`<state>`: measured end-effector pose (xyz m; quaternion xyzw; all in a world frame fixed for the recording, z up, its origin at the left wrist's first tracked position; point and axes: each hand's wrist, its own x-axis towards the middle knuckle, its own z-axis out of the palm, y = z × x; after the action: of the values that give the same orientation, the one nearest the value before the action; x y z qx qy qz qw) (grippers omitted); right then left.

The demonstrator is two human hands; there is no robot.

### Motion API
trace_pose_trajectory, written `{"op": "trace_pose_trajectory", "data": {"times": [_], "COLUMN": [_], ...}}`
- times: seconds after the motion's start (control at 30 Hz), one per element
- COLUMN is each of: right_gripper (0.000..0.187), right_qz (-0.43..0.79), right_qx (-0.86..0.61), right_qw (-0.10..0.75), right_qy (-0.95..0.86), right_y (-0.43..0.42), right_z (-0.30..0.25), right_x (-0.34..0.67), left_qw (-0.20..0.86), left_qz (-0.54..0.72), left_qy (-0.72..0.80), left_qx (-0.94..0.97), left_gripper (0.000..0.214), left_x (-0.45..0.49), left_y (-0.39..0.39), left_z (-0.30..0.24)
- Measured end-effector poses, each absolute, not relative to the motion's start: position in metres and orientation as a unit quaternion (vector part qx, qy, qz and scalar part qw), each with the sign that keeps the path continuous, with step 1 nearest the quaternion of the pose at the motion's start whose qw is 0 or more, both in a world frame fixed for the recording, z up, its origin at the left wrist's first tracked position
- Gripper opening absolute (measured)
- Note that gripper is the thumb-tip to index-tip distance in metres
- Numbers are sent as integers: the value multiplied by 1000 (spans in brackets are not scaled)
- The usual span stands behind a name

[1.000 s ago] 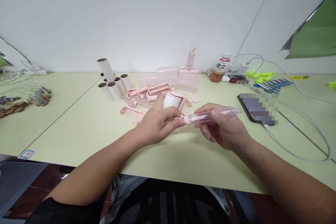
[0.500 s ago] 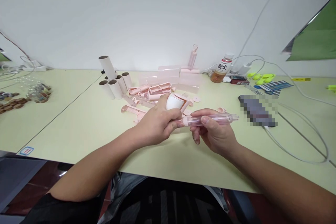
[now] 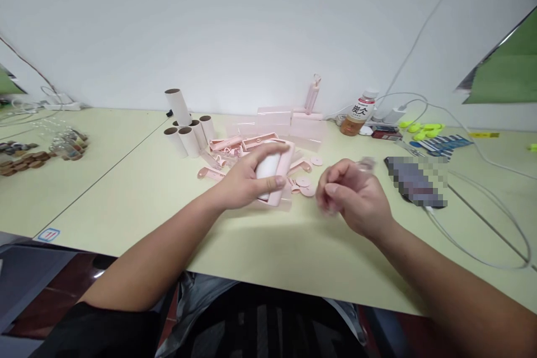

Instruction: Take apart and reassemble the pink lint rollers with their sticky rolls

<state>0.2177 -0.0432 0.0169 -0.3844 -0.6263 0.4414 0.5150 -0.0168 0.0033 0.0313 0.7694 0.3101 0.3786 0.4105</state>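
My left hand (image 3: 245,179) is wrapped round a white paper roll (image 3: 267,170) with a pink plastic shell (image 3: 282,179) along its right side, like the head of a lint roller. Thumb and fingers press on it from opposite sides. Apart from it, to the right, my right hand (image 3: 356,196) is closed and partly smeared by motion. A clear tip of the translucent pink handle (image 3: 366,164) shows beyond its knuckles; the fingers hide the rest. Behind my left hand lie pink plastic parts (image 3: 262,139), and pink discs (image 3: 308,191) rest between the hands.
Several white cardboard-cored rolls (image 3: 188,141) stand at the back left, one stacked on top. Clear pink covers (image 3: 274,117) lie near the wall, beside an upright pink handle (image 3: 312,95). A drink bottle (image 3: 356,114) and a cabled phone (image 3: 415,182) are to the right.
My hands have moved apart, the handle coming away from the left hand with my right hand. The roll and pink shell have turned more upright in my left hand.
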Motion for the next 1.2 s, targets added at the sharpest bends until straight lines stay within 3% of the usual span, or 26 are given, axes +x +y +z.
{"op": "trace_pose_trajectory", "data": {"times": [0.13, 0.27, 0.63, 0.93, 1.2], "right_gripper": [29, 29, 36, 38, 43], "right_qz": [367, 272, 123, 80, 13], "right_qx": [-432, -436, -388, -386, -393], "right_qw": [357, 298, 298, 317, 296], "right_qy": [-742, -805, -864, -863, -871], "right_y": [-50, -56, -57, -58, -59], "right_z": [13, 13, 12, 9, 10], "right_x": [227, 223, 215, 216, 216], "left_qw": [472, 535, 557, 571, 526], "left_qz": [380, 359, 361, 374, 365], "left_qy": [300, 271, 258, 189, 212], "left_qx": [737, 715, 703, 706, 738], "left_gripper": [91, 89, 85, 78, 74], "left_x": [-27, -23, -19, -19, -21], "left_y": [10, 5, 2, 8, 10], "left_z": [29, 26, 25, 17, 15]}}
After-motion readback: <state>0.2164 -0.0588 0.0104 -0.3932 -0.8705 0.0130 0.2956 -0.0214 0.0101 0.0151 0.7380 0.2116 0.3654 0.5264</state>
